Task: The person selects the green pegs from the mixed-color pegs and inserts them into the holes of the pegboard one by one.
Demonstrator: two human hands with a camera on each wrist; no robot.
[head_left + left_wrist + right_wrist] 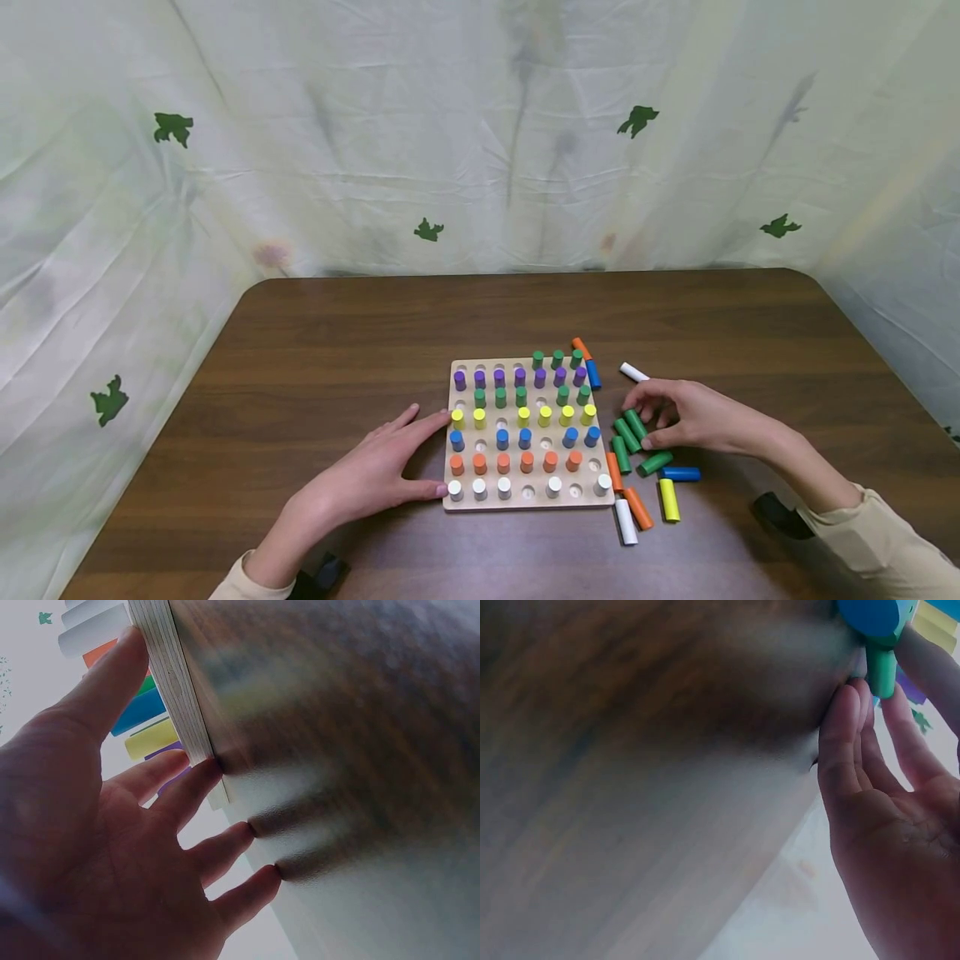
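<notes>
A wooden pegboard (512, 503) lies mid-table, with rows of white, orange, blue, yellow, green and purple pegs and some bare holes. My left hand (378, 461) rests at its left side; the thumb and forefinger touch the edge, as the left wrist view also shows the hand (112, 817) spread along the board's side (176, 682). Right of the board, my right hand (693, 417) pinches a green peg (635, 425) between thumb and forefinger, low over other green pegs (621, 455). In the right wrist view, that green peg (883, 673) shows between the fingertips.
Loose beside the board's right side are a blue peg (680, 474), a yellow peg (670, 500), a white peg (626, 522) and orange pegs (638, 508). Farther back lie another white peg (633, 372), an orange one (581, 347) and a blue one (593, 374). A pale curtain (480, 150) surrounds the table.
</notes>
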